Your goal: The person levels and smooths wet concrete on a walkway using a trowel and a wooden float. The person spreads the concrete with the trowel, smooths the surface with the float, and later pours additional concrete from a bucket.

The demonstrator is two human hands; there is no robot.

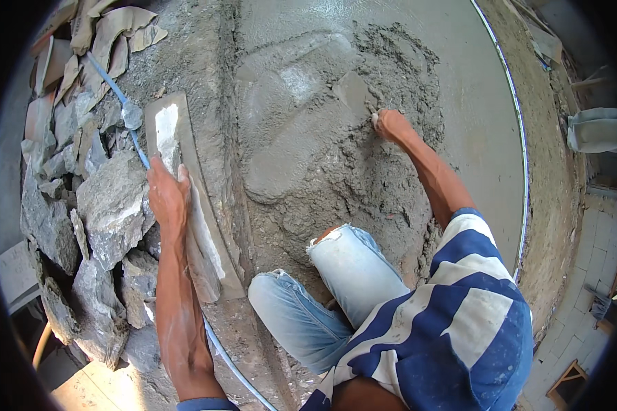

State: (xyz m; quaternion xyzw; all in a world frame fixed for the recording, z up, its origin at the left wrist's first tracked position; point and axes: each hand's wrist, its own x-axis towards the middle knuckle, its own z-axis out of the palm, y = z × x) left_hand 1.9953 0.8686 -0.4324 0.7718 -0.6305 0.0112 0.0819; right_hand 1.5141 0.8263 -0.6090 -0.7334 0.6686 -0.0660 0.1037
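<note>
Board (197, 205): stiff, cement-caked, likely heavy; we would grip its long edge.
Left hand (168, 195): fingers lie flat, open, on it.
Right hand (391, 125): fingers curled in wet mortar (336, 157); closure unclear.

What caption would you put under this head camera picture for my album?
Left hand rests on a long wooden board beside broken rocks, while right hand presses a trowel into wet cement.

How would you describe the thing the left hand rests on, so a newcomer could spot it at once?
Start at the pile of grey rocks on the left. Along its right edge, beside the wet cement, lies a long flat wooden board under the left hand. Unlike the jagged rocks, it is straight-edged, with a white smear near its far end.
</note>
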